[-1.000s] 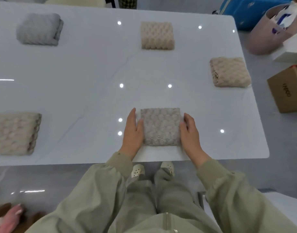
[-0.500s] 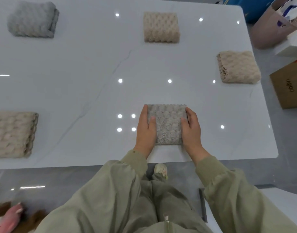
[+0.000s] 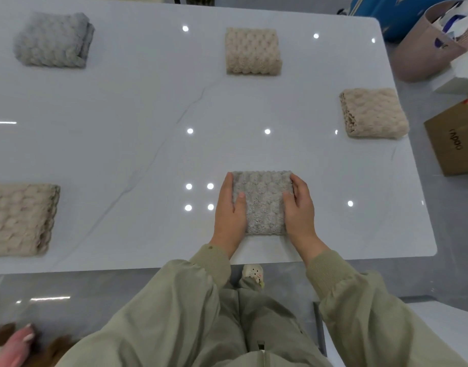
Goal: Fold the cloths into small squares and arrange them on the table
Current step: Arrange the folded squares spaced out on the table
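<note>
We see a white table [image 3: 137, 133] with a faint dark vein across it and small round light reflections on its glossy top. At about 6 o'clock on the table, close to the near edge, lies the taupe cloth [image 3: 263, 205], folded into a small thick square with a bubbly pile.

Both hands are on it. The left hand [image 3: 228, 215] lies along its 9 o'clock side, fingers straight and flat against the edge, thumb resting on top. The right hand [image 3: 300, 210] is at the 3 o'clock side, its fingers bent round the far corner and its thumb on the top face, so it grasps the cloth. The cloth sits squeezed between the two hands (whether it is lifted off the table at all we cannot tell).

Four other folded cloths lie well apart on the table:
- the grey cloth [image 3: 52, 41] at about 10 o'clock
- the far beige cloth [image 3: 252, 51] at 12 o'clock
- the right beige cloth [image 3: 373, 112] at about 2 o'clock, near the table's edge
- the left beige cloth [image 3: 18, 218] at about 8 o'clock, cut off by the frame

Off the table at 3 o'clock, a cardboard box [image 3: 455, 139] stands on the floor, and a pink bag [image 3: 423, 49] stands at about 1 o'clock. Olive sleeves [image 3: 333, 276] cover both forearms.
</note>
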Demonstrator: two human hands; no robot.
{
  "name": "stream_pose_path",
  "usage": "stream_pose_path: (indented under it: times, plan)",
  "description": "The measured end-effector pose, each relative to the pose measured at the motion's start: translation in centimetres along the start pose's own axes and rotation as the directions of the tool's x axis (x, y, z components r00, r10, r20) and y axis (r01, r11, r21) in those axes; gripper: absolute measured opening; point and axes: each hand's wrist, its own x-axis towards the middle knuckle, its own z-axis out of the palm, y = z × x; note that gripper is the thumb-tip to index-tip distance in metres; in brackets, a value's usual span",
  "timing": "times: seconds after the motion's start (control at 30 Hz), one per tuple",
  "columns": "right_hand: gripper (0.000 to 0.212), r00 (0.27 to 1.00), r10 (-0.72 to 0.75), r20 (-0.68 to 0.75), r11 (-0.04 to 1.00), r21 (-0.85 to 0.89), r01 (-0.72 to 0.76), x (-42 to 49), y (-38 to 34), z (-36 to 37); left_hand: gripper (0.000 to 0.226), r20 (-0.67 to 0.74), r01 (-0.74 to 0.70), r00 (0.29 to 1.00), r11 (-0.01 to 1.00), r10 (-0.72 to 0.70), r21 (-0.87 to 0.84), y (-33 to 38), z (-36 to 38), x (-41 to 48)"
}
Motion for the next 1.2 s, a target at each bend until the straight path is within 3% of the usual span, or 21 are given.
stream_pose_path:
  times: [0.17,0.33,0.5,0.67,0.8,0.9,1.0,1.2]
  plan:
    - [0.056,1.000,0.000,-0.002,1.000,-0.015,0.000,-0.1,-0.2,0.1,0.050,-0.018,-0.017,1.000,1.000,0.017,0.014,-0.1,0.4,0.0]
    - [0.044,1.000,-0.018,0.014,0.998,-0.061,0.019,0.0,-0.1,0.1,0.052,-0.010,-0.037,0.999,0.998,0.037,0.042,-0.4,0.7,0.1]
    - [0.048,1.000,0.003,0.029,0.993,-0.115,0.001,0.2,-0.2,-1.2,0.053,-0.001,-0.132,0.991,0.970,0.135,0.206,-0.4,-0.3,-0.1]
    - [0.052,0.989,-0.126,0.076,0.945,-0.294,0.143,-0.1,-0.5,-3.0,0.061,0.134,-0.324,0.943,0.749,0.304,0.578,-0.2,-1.4,0.0]
    - [0.056,0.935,-0.276,0.224,0.711,-0.607,0.355,0.0,-1.1,-3.0,0.069,0.261,-0.382,0.915,0.457,0.307,0.803,-0.1,-2.1,-0.4]
    - [0.060,0.914,-0.298,0.274,0.593,-0.697,0.403,-0.6,-2.2,-2.5,0.066,0.285,-0.382,0.905,0.309,0.315,0.871,0.4,-2.7,-1.2]
    - [0.060,0.904,-0.318,0.286,0.556,-0.716,0.422,-1.8,-3.4,-1.3,0.065,0.258,-0.348,0.910,0.263,0.324,0.900,1.1,-4.0,-1.8]
    - [0.058,0.889,-0.353,0.293,0.535,-0.716,0.449,-4.9,-5.3,4.3,0.063,0.220,-0.331,0.901,0.267,0.373,0.905,1.0,-10.2,-2.6]
